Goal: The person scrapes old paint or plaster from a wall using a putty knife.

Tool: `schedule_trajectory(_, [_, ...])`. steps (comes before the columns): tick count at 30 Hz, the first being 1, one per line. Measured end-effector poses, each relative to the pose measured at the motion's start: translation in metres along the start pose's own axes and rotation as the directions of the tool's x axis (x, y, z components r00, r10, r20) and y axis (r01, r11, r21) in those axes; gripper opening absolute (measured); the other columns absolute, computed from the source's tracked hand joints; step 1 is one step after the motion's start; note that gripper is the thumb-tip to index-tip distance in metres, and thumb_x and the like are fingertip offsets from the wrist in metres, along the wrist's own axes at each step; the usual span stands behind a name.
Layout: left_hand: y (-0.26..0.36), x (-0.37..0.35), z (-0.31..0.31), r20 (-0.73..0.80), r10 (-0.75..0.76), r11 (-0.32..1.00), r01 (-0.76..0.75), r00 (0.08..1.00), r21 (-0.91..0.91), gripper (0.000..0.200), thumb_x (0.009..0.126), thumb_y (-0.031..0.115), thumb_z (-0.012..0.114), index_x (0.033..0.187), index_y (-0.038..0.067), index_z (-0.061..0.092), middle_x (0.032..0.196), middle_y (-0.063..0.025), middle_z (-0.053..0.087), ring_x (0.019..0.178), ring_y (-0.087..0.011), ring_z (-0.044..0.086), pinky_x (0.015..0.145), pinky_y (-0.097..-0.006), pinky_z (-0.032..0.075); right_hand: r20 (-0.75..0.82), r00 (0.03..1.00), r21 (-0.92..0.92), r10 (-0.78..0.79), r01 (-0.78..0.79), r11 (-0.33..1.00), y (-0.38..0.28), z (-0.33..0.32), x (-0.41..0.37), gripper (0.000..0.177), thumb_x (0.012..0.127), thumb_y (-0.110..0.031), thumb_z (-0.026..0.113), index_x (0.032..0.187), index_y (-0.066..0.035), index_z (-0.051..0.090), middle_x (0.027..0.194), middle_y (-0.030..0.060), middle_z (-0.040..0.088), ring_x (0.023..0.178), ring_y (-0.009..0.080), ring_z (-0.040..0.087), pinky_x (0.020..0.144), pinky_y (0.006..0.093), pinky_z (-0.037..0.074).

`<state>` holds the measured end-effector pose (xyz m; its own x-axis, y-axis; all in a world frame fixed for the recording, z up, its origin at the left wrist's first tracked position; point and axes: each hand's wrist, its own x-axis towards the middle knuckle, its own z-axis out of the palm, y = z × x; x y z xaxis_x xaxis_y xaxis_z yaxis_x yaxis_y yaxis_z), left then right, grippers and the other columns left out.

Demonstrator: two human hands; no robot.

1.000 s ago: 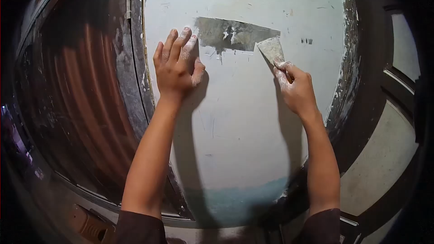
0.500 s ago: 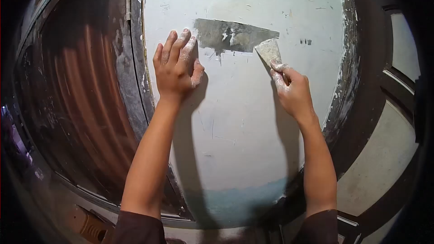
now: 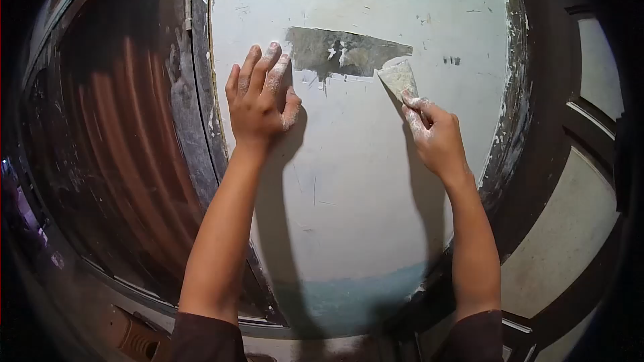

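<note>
My right hand (image 3: 435,131) grips a putty knife (image 3: 400,82) whose broad blade is smeared with white dust. Its edge meets the wall at the lower right of a bare grey patch (image 3: 312,51), where the paint is gone. Small white flakes still cling within the patch. My left hand (image 3: 260,104) rests against the pale painted wall (image 3: 349,154) just left of the patch, fingers spread and pointing up. White powder coats the fingers of both hands. The handle of the putty knife is mostly hidden in my right hand.
A dark door frame (image 3: 184,87) with a hinge (image 3: 188,10) borders the wall on the left, beside a reddish-brown curtain (image 3: 127,114). A dark panelled door (image 3: 547,208) stands on the right. A brown plastic object (image 3: 134,336) sits at the lower left.
The putty knife has shifted very slightly down and left in view. My left hand has stayed in place on the wall.
</note>
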<state>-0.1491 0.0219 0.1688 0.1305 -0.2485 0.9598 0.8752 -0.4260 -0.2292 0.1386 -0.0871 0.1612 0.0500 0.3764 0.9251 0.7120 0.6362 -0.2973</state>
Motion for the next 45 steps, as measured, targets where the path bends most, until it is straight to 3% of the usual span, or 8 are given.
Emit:
schedule_trajectory(9, [-0.002,0.000,0.002,-0.005,-0.001,1.000,0.001,1.000,0.007,0.058,0.079,0.026,0.068,0.136,0.019,0.068,0.150,-0.0004,0.061,0.147,-0.0260,0.049,0.123,-0.0496,0.027,0.070,0.991,-0.132,0.117,-0.107,0.985,-0.003,-0.007,-0.002,0.024,0.098,-0.009,0.067,0.119,0.001,0.074,0.089,0.0268,0.072,0.068,0.0336,0.066,0.070,0.0384,0.052])
schedule_trajectory(12, [0.000,0.000,0.001,-0.001,-0.007,1.000,0.007,1.000,-0.013,0.058,0.080,0.022,0.067,0.139,0.019,0.067,0.151,-0.0008,0.060,0.148,-0.0276,0.048,0.122,-0.0493,0.029,0.015,0.999,-0.045,-0.031,0.032,0.998,0.003,0.002,0.003,0.024,0.099,-0.009,0.067,0.119,0.001,0.074,0.087,0.0266,0.072,0.066,0.0301,0.065,0.069,0.0389,0.052])
schedule_trajectory(25, [-0.006,-0.001,0.003,-0.043,0.028,0.999,-0.029,0.999,-0.027,0.054,0.080,0.021,0.068,0.134,0.018,0.070,0.148,-0.0020,0.062,0.145,-0.0276,0.051,0.120,-0.0479,0.033,0.095,0.976,-0.107,0.195,-0.184,0.977,-0.002,-0.008,-0.004,0.024,0.098,-0.009,0.066,0.119,0.002,0.073,0.103,0.0256,0.075,0.091,0.0354,0.076,0.085,0.0376,0.056])
schedule_trajectory(32, [-0.005,-0.002,0.004,-0.030,0.008,1.000,-0.008,1.000,-0.013,0.056,0.077,0.025,0.070,0.133,0.020,0.069,0.148,0.0005,0.062,0.146,-0.0251,0.049,0.123,-0.0480,0.029,-0.005,1.000,-0.046,-0.017,0.017,0.999,0.020,0.003,-0.012,0.025,0.098,-0.010,0.067,0.120,0.000,0.074,0.092,0.0240,0.075,0.074,0.0344,0.071,0.075,0.0375,0.054])
schedule_trajectory(37, [-0.003,-0.002,0.002,-0.008,0.016,1.000,-0.016,1.000,-0.018,0.056,0.081,0.020,0.068,0.137,0.018,0.067,0.151,-0.0014,0.060,0.147,-0.0280,0.048,0.121,-0.0497,0.032,0.039,0.994,-0.062,0.103,-0.100,0.993,0.002,0.003,-0.008,0.024,0.098,-0.010,0.067,0.119,0.000,0.074,0.092,0.0240,0.075,0.072,0.0341,0.070,0.073,0.0377,0.054])
schedule_trajectory(39, [-0.005,0.000,0.002,-0.014,0.022,0.999,-0.023,1.000,-0.027,0.056,0.081,0.021,0.069,0.137,0.018,0.067,0.151,-0.0012,0.060,0.147,-0.0281,0.048,0.121,-0.0497,0.032,-0.035,0.998,-0.009,-0.055,0.055,0.998,0.010,0.009,-0.011,0.023,0.098,-0.010,0.067,0.118,0.000,0.075,0.090,0.0251,0.074,0.070,0.0334,0.069,0.071,0.0376,0.053])
schedule_trajectory(43, [-0.003,0.001,0.000,-0.003,0.017,1.000,-0.017,1.000,-0.008,0.054,0.083,0.021,0.068,0.136,0.018,0.068,0.150,-0.0019,0.061,0.147,-0.0286,0.049,0.120,-0.0497,0.032,0.045,0.992,-0.089,0.115,-0.111,0.990,-0.003,0.004,-0.009,0.022,0.098,-0.009,0.067,0.117,0.001,0.074,0.093,0.0262,0.073,0.074,0.0363,0.071,0.072,0.0391,0.054])
schedule_trajectory(45, [-0.004,-0.001,0.001,-0.018,0.022,1.000,-0.023,1.000,-0.019,0.054,0.082,0.021,0.068,0.136,0.018,0.068,0.150,-0.0015,0.061,0.146,-0.0285,0.049,0.120,-0.0494,0.032,-0.031,0.999,-0.009,-0.008,0.008,1.000,-0.003,0.013,-0.003,0.023,0.098,-0.010,0.067,0.117,0.002,0.074,0.096,0.0265,0.074,0.077,0.0356,0.073,0.074,0.0386,0.055])
